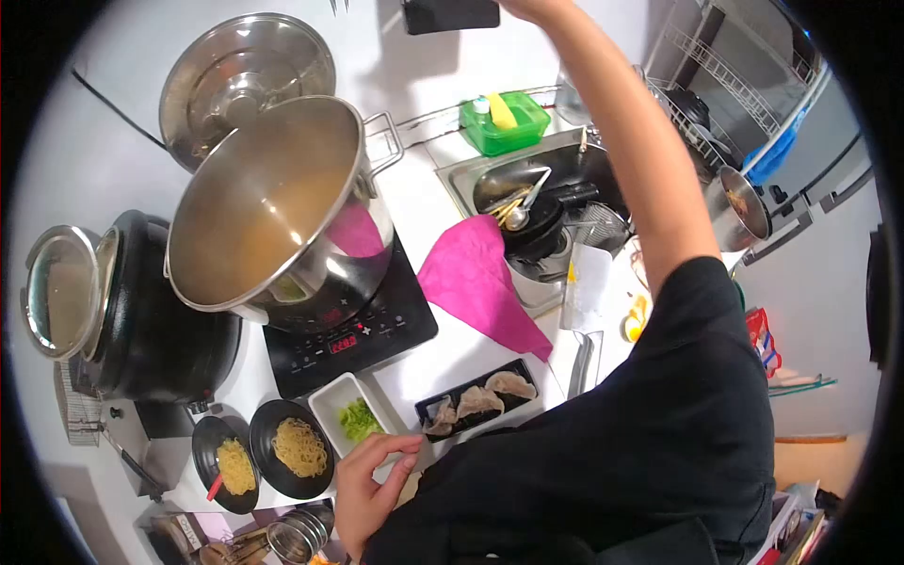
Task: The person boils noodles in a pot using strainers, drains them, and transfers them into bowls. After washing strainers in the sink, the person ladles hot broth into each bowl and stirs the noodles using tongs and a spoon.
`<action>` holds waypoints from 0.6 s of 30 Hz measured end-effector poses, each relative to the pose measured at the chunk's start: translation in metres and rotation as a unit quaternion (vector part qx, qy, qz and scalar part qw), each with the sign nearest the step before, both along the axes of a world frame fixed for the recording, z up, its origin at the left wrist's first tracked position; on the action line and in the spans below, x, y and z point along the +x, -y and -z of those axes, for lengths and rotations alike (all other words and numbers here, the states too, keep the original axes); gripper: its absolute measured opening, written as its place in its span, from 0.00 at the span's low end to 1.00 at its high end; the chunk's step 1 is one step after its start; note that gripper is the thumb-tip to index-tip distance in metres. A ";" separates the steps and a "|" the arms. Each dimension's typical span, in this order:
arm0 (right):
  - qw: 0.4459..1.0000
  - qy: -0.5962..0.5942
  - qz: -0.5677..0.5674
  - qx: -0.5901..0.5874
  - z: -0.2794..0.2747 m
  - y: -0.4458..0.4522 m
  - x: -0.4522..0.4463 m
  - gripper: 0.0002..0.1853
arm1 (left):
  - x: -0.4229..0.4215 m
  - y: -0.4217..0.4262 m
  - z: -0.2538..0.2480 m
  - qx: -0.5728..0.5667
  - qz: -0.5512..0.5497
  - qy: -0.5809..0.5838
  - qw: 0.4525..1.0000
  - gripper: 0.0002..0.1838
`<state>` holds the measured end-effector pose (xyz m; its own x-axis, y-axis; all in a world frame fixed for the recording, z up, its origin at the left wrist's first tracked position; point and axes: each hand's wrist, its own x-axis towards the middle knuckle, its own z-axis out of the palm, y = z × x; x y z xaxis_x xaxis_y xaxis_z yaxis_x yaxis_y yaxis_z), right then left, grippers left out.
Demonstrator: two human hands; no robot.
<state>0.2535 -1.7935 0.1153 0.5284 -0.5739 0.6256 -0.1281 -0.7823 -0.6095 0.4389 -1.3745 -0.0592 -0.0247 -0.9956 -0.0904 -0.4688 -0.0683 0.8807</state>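
My left hand point(379, 478) is low in the middle, fingers stretched out and thumb apart, with nothing visible in it. Just beyond its fingertips are a white dish point(325, 403) of chopped greens point(358, 419) and a black rectangular plate point(527, 369) with several dumplings point(478, 403). My right arm reaches up across the view. Only part of my right hand point(532, 8) shows at the top edge, beside a dark rectangular object point(452, 16); its fingers are cut off. Two black bowls with noodles point(299, 448) stand left of my left hand.
A large steel pot point(377, 250) of brownish liquid stands on a lit induction cooker point(405, 320). Left of it is a black cooker point(165, 330). A magenta cloth point(476, 273) lies by the sink point(461, 179), near a cleaver point(586, 311). A green container point(508, 132) sits behind.
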 end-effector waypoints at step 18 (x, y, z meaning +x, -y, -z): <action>0.909 0.083 0.141 0.384 0.232 -0.288 -0.174 0.11 | -0.032 0.016 0.026 0.077 0.195 -0.108 0.972 0.10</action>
<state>0.0791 -1.5056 -0.1169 0.2279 -0.9728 0.0409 -0.1125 -0.0680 -0.9913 0.4073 -1.3908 -0.0851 -0.4327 -0.8817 -0.1882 -0.2901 -0.0615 0.9550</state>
